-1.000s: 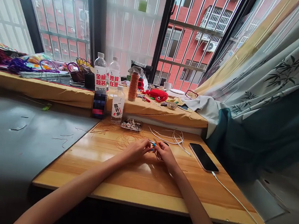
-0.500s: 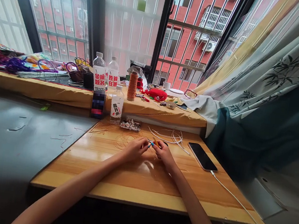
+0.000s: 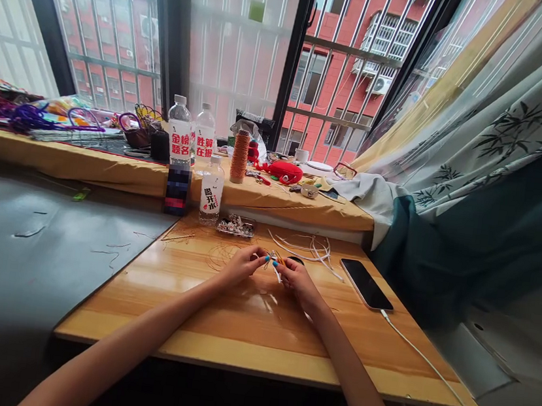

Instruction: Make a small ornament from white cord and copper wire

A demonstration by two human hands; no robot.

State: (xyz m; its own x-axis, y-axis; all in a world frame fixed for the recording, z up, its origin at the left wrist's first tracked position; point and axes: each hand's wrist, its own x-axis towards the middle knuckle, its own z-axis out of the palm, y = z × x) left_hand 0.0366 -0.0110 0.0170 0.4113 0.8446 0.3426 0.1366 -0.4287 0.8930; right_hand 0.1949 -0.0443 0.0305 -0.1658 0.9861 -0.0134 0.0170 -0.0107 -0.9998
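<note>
Both my hands meet over the middle of the wooden table (image 3: pixel 255 333). My left hand (image 3: pixel 242 265) and my right hand (image 3: pixel 297 277) each pinch a small piece of thin white cord (image 3: pixel 273 264) between the fingertips, which have blue nails. Thin orange wire (image 3: pixel 221 254) lies coiled on the table just left of my hands. More white cord pieces (image 3: pixel 312 249) lie loose behind my right hand. A small clear tray of beads (image 3: pixel 237 226) sits a little farther back.
A black phone (image 3: pixel 366 284) with a white cable (image 3: pixel 429 364) lies at the right. Water bottles (image 3: pixel 213 189) and an orange thread spool (image 3: pixel 240 156) stand behind, on a yellow-covered sill (image 3: pixel 107 166) crowded with craft things. A grey table (image 3: pixel 22 251) lies left, curtains (image 3: pixel 495 145) right.
My hands have shifted slightly away from me and the white cord piece now shows between the fingertips. Another person's hand at the far left edge has gone from view.
</note>
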